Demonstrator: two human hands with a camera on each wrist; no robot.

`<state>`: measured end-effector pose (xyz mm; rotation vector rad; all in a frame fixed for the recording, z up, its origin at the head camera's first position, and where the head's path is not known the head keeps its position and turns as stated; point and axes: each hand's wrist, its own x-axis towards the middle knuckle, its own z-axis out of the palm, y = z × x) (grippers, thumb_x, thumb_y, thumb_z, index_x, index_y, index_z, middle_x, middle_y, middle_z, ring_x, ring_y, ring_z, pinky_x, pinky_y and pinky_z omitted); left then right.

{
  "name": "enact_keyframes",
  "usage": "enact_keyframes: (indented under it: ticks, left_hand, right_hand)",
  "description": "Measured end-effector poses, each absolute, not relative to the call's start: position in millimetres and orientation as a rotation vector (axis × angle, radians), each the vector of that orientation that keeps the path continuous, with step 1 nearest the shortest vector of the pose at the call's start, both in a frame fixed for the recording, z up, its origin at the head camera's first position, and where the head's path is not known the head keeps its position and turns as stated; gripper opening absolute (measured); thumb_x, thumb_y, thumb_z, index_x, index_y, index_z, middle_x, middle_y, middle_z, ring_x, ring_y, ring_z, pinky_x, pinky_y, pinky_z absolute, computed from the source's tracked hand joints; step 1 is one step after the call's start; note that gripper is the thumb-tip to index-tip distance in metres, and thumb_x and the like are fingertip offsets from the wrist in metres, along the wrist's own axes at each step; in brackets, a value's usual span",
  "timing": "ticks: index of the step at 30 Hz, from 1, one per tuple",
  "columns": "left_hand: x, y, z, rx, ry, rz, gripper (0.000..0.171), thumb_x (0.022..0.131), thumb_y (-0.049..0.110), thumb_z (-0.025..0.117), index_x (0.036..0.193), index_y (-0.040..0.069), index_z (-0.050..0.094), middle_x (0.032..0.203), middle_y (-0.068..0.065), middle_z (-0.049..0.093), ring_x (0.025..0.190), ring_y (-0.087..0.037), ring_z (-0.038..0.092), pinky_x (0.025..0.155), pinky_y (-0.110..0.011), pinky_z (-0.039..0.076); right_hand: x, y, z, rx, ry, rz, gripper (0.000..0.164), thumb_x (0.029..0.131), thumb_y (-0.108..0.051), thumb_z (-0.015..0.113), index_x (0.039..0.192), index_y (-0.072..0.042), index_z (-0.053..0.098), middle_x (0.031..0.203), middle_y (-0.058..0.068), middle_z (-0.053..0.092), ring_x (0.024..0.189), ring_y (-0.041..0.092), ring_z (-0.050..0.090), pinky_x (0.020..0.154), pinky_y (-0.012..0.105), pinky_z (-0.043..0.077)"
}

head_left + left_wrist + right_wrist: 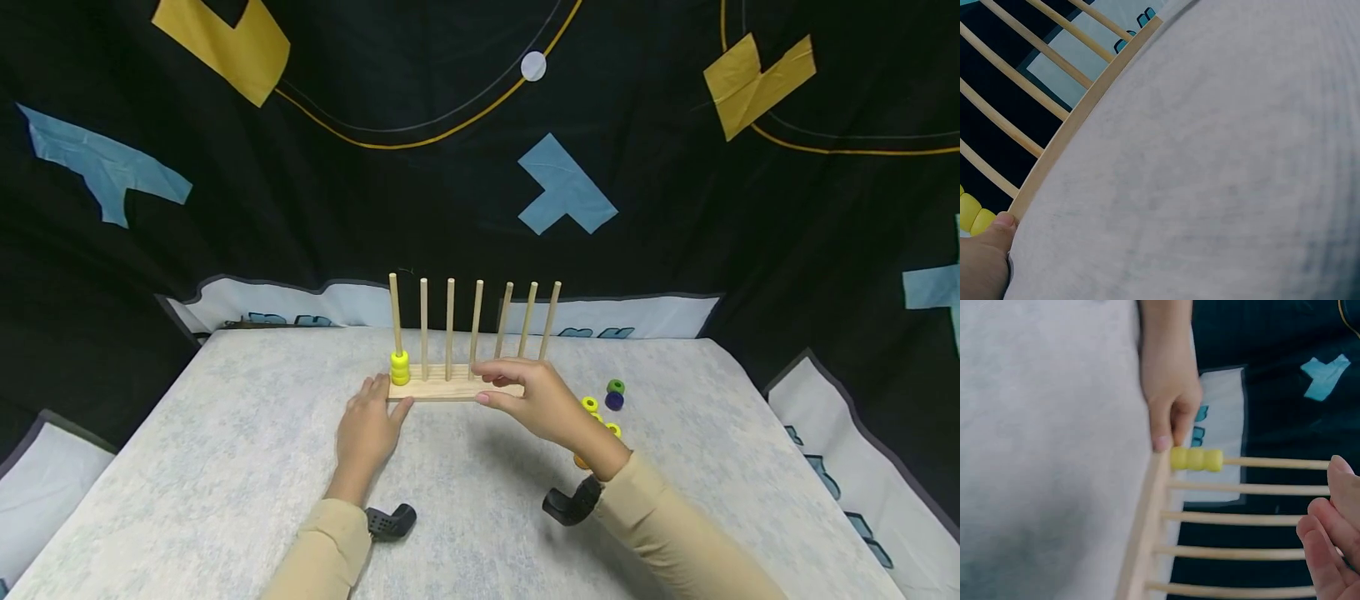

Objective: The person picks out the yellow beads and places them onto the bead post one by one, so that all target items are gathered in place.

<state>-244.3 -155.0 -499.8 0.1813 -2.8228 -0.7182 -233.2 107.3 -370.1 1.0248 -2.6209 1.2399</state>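
The right hand (528,398), half-curled, thumb apart, holding nothing visible, hovers by the slim round pegs (450,329) of the wooden rack (438,391); the left hand (369,425) grips the rack's left end, beside three smooth yellow beads (400,368). Loose ring-shaped beads (590,404) lie right of the rack.

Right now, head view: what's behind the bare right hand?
A pale wooden peg rack. Its three rightmost upright round pegs show above the right hand; their lower ends and the rack's right end are covered. The left wrist view shows those lower ends bare.
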Motion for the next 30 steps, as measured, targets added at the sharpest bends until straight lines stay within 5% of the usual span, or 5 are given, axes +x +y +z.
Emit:
enact_keyframes:
  ticks: [30]
  left_hand:
    - [-243,-155,-498,0.162,-2.806,-0.756,0.072,0.099,0.046,0.057,0.151,0.0,0.037,0.156,-0.021,0.04,0.147,-0.041,0.032,0.117,-0.061,0.031]
  right_hand:
    - [-244,262,-443,0.265,-2.828,1.14,0.043,0.095,-0.019,0.068,0.135,-0.006,0.059,0.132,0.013,0.064,0.118,0.029,0.062,0.102,0.049,0.053]
